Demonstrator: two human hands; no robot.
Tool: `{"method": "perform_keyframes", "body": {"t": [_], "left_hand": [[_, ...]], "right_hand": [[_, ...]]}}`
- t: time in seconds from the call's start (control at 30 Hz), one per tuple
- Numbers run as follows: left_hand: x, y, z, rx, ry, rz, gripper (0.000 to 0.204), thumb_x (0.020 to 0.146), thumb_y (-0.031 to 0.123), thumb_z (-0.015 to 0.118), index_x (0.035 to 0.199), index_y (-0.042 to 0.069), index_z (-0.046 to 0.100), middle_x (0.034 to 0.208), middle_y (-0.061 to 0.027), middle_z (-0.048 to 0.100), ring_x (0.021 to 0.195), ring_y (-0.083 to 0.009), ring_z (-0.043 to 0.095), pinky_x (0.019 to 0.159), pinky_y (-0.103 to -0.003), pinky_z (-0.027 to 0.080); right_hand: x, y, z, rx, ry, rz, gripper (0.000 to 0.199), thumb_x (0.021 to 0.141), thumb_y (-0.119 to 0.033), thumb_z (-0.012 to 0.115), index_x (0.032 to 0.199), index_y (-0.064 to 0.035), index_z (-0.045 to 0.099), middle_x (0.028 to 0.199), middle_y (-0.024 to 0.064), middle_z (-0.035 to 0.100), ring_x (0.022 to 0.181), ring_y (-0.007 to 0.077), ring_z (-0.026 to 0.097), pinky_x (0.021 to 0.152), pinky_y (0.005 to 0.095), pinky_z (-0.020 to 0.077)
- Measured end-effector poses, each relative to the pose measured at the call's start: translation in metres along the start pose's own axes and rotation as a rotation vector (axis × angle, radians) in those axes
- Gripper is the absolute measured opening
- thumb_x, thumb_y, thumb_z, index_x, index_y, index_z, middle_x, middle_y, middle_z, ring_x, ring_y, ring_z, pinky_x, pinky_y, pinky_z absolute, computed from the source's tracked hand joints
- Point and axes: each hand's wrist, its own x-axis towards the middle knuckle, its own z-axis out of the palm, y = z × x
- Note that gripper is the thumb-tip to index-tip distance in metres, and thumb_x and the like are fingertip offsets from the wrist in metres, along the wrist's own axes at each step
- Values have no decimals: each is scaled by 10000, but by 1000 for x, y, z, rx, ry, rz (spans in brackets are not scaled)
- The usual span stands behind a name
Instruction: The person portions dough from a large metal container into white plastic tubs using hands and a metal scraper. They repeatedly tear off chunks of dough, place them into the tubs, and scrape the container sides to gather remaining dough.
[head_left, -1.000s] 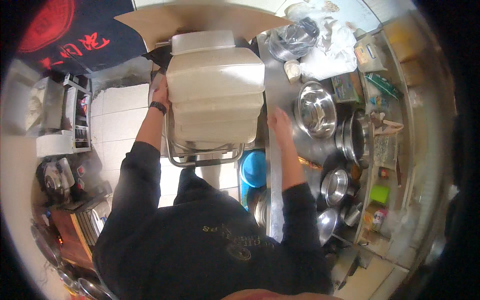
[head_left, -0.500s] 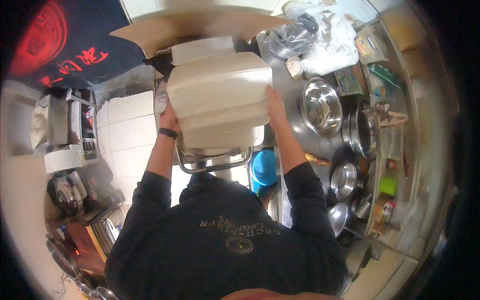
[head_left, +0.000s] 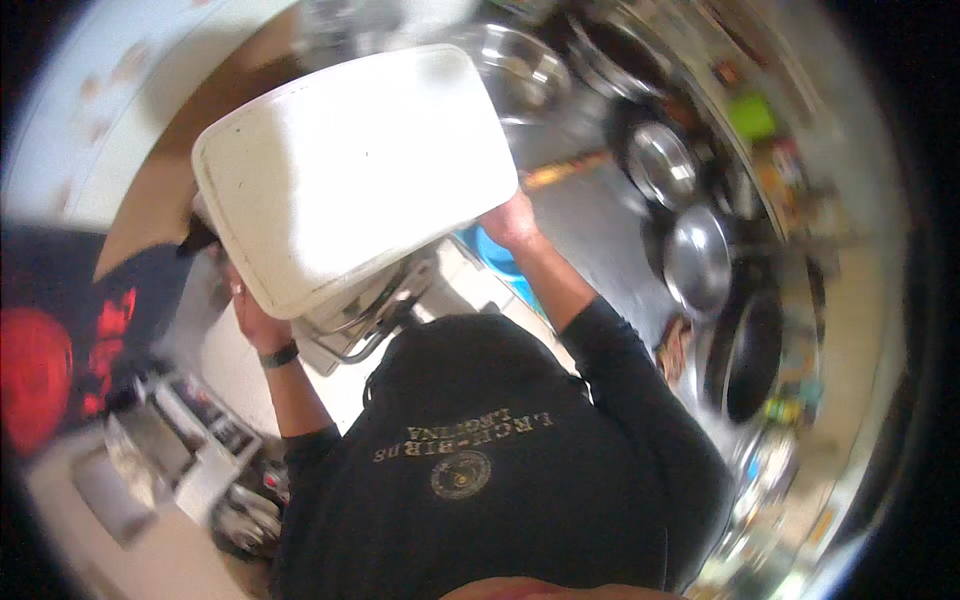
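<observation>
A large white rectangular plastic tub (head_left: 360, 170) with rounded corners is held up in front of me. Its flat face is toward me, and I cannot tell whether that is a lid or the base. My left hand (head_left: 258, 315) grips its lower left corner. At the lower right corner my right hand (head_left: 512, 220) grips the edge. The fingers of both hands are partly hidden by the tub. Under it stands a metal-framed cart or rack (head_left: 385, 310), mostly covered by the tub.
To the right runs a metal counter (head_left: 590, 225) with several steel bowls (head_left: 697, 260) and a dark pan (head_left: 750, 355). A blue container (head_left: 497, 255) stands beside the counter. Brown cardboard (head_left: 165, 150) is behind the tub. White equipment (head_left: 195, 430) stands at the left.
The view has swung to the right, so the counter shows more fully. In both hands the tub has come up closer to me, tilting so its flat face shows.
</observation>
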Motion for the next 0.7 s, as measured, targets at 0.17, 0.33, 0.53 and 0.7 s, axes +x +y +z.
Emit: {"method": "perform_keyframes", "body": {"t": [0.17, 0.33, 0.53, 0.7], "left_hand": [[-14, -77, 123, 257, -442, 35, 468, 1001, 181, 351, 1425, -9, 301, 1432, -153, 389, 1261, -257, 438, 1060, -405, 368], [-21, -196, 190, 83, -707, -337, 663, 909, 161, 517, 1491, 75, 212, 1488, -125, 337, 1367, -219, 320, 1116, -417, 274], [-40, -281, 318, -74, -685, -741, 542, 924, 300, 592, 1394, 86, 426, 1376, -25, 500, 1195, -173, 508, 1006, -350, 409], [-28, -355, 365, 6, -543, -1155, 406, 968, 352, 465, 1236, 61, 557, 1233, -130, 592, 1139, -266, 555, 995, -469, 428]], "right_hand": [[-71, -6, -161, 269, 138, -4, 456, 931, -293, 553, 1293, -24, 484, 1260, 119, 547, 1151, 245, 523, 948, 413, 458], [-178, -85, -257, 292, 570, -140, 530, 982, -355, 445, 1372, -2, 379, 1328, 167, 475, 1185, 273, 487, 982, 369, 447], [-272, -133, -390, -880, 581, -514, 598, 925, -307, 507, 1393, 31, 352, 1353, 198, 476, 1200, 360, 493, 1029, 449, 398], [-290, -185, -359, -292, 789, -404, 503, 870, -93, 570, 1334, 48, 434, 1324, 183, 515, 1141, 296, 551, 974, 409, 450]]}}
